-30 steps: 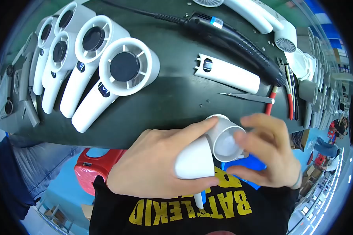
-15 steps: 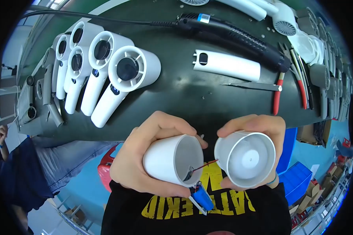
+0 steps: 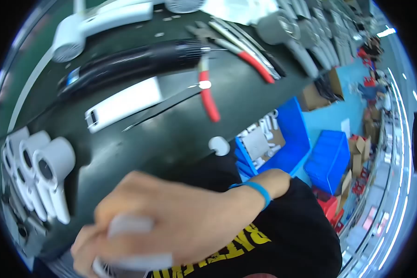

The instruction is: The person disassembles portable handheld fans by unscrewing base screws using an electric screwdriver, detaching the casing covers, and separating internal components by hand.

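My right hand [image 3: 171, 211], with a blue band [image 3: 259, 192] on its wrist, reaches across to the lower left and is smeared by motion. Its fingers are curled round a white plastic fan housing [image 3: 157, 262], of which the rim and some wall show beneath the hand. Another patch of white plastic [image 3: 132, 224] appears between the blurred fingers. My left hand is mostly hidden behind the right; fingertips at the lower left may belong to it. On the table near its front edge lies a small white disc [image 3: 219, 145].
A white handle shell [image 3: 123, 104], tweezers [image 3: 167, 106], red-handled pliers [image 3: 255, 65] and a black hot-air tool [image 3: 134, 65] lie on the dark table [image 3: 125, 157]. White handheld fans [image 3: 55, 157] stand left; grey fans [image 3: 287, 37] back right. Blue bins [image 3: 329, 155] are at right.
The view has swung right. The two hands, apart with a white housing each, have come together at the lower left, the right now covering most of the left. The white disc is now visible.
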`<state>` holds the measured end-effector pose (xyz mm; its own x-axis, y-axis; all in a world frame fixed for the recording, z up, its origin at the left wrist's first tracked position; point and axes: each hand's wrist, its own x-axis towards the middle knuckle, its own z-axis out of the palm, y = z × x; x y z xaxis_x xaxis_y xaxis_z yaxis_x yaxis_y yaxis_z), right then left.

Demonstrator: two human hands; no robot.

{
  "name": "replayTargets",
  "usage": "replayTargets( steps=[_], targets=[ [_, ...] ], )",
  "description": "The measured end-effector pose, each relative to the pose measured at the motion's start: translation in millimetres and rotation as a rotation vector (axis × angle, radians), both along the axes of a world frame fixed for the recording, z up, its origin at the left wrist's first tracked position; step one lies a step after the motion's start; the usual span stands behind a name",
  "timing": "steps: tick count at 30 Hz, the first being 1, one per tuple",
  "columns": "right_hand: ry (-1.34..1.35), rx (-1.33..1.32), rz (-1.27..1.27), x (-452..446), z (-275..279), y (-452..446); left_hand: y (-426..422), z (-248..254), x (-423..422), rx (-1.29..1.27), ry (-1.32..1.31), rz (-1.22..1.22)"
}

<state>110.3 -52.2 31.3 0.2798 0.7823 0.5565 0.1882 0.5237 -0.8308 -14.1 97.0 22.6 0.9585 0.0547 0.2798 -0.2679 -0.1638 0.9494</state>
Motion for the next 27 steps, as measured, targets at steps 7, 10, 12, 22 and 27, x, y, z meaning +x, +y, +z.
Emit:
replayTargets(
  steps=[7, 10, 12, 22, 27],
  targets=[
    [-0.092, 0.219, 0.019, 5, 22, 18, -1, -27, 53, -0.019, -0.055, -0.211],
    [-0.18, 0.24, 0.042, 7, 31, 20, -1, -30, 50, -0.014, -0.037, -0.239],
    [-0.232, 0.211, 0.126, 10, 35, 23, 3, -33, 53, 0.005, -0.039, -0.254],
    [0.081, 0.083, 0.051, 16, -4, 26, 37, 9, -36, 0.259, 0.165, -0.054],
    [-0.001, -0.434, 0.141, 46, -2, -6, 1, 33, -12, -0.499, 0.366, 0.238]
  ],
)
